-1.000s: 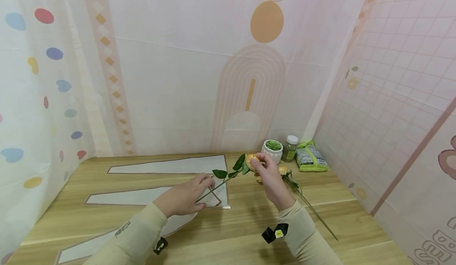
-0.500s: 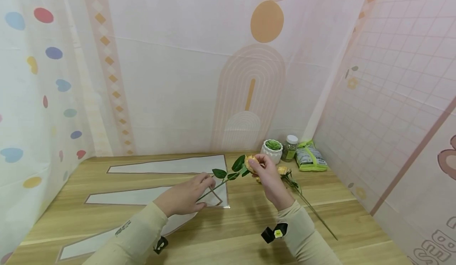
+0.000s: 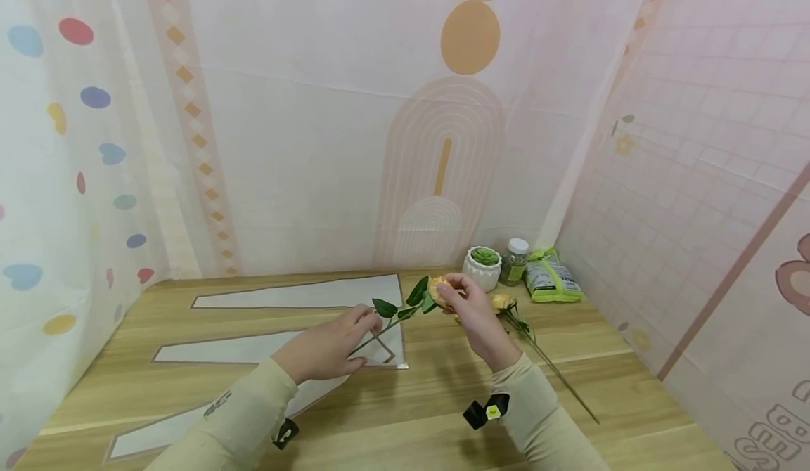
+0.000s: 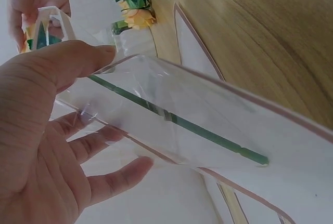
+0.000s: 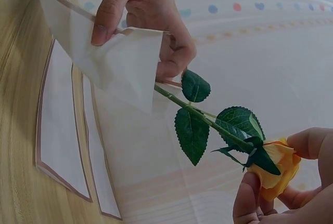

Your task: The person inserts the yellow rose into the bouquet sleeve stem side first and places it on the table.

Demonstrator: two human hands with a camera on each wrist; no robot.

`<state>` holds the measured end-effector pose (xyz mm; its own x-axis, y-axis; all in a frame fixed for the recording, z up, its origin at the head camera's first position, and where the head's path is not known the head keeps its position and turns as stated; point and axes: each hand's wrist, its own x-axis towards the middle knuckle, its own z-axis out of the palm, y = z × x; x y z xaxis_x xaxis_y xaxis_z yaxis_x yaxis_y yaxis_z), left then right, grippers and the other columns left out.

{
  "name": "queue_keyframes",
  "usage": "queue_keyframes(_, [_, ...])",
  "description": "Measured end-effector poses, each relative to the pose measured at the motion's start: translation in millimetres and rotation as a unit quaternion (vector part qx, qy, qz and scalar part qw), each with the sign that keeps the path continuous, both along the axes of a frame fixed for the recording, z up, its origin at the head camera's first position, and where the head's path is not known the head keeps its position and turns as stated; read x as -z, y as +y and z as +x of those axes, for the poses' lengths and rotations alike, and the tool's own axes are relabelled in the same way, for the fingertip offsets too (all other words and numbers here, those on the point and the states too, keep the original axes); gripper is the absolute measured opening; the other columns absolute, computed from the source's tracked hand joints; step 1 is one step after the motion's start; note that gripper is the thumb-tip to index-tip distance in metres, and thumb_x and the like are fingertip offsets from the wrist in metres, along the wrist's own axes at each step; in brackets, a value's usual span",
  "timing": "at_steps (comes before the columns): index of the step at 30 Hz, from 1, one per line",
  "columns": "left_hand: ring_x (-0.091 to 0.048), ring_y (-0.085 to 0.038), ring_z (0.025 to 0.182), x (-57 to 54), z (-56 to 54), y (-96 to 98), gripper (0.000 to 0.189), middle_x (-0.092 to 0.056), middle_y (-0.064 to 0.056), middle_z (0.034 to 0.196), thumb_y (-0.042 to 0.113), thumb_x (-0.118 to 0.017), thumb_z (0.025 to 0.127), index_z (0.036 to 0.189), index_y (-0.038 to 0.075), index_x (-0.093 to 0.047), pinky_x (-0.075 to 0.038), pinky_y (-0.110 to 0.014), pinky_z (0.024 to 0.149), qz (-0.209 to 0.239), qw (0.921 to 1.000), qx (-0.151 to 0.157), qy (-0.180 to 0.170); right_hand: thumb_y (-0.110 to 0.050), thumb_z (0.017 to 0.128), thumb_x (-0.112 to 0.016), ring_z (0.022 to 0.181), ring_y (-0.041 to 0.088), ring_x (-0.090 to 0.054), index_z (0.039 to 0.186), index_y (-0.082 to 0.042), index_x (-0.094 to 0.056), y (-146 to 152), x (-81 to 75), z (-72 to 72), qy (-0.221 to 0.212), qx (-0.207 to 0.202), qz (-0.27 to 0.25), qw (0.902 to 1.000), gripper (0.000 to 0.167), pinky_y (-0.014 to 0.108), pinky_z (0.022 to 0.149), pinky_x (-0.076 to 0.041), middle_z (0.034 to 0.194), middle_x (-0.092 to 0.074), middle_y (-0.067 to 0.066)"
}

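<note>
My right hand [image 3: 481, 323] pinches the yellow-orange head of an artificial rose [image 5: 276, 169] between thumb and fingers. Its green leafy stem slants down to the left. In the left wrist view, the lower stem [image 4: 203, 130] lies inside a clear-fronted, brown-edged flower sleeve [image 4: 234, 112]. My left hand [image 3: 329, 344] grips this sleeve near its mouth, thumb on one side and fingers on the other. The right wrist view shows the sleeve's white side [image 5: 114, 63] and the left thumb pressing it. More sleeves [image 3: 297, 294] lie flat beneath and beside the left hand.
Another yellow rose [image 3: 503, 302] lies on the wooden table [image 3: 405, 422], its long stem pointing toward the front right. Behind it stand a white pot with a succulent [image 3: 483, 271], a white-lidded jar [image 3: 515, 263] and a green-and-grey packet [image 3: 552, 278]. A patterned curtain [image 3: 304, 140] closes the back.
The rose and my right hand have shifted slightly left, toward the sleeve. My left hand has stayed about where it was, and both grips are unchanged.
</note>
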<state>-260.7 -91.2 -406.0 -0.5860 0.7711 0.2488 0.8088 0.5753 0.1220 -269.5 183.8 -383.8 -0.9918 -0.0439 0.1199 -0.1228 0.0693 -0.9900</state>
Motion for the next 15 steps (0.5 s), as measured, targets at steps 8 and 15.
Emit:
queue_keyframes(8, [-0.061,-0.014,0.094,0.0,-2.1,1.1,0.043,-0.047,-0.004,0.116,0.017,-0.078,0.088,0.121,0.013,-0.051,-0.055,-0.024,0.070,-0.002,1.0000,-0.006,-0.002,-0.017,0.103,-0.059,0.088,0.016,-0.055,0.118,-0.001,-0.056,-2.0,-1.2,2.4,0.013,-0.016,0.004,0.9998,0.022,0.036,0.085,-0.051,0.101,-0.057,0.005])
queue_keyframes(15, [-0.060,-0.014,0.091,0.0,-0.8,1.0,0.042,-0.048,-0.004,0.116,0.016,-0.079,0.087,0.120,0.013,-0.052,-0.055,-0.023,0.069,0.000,1.0000,-0.005,-0.001,-0.019,0.103,-0.060,0.078,0.015,-0.050,0.115,0.000,-0.055,-3.8,-0.2,3.7,0.015,-0.030,0.013,0.9994,0.023,0.032,0.077,-0.048,0.091,-0.055,0.004])
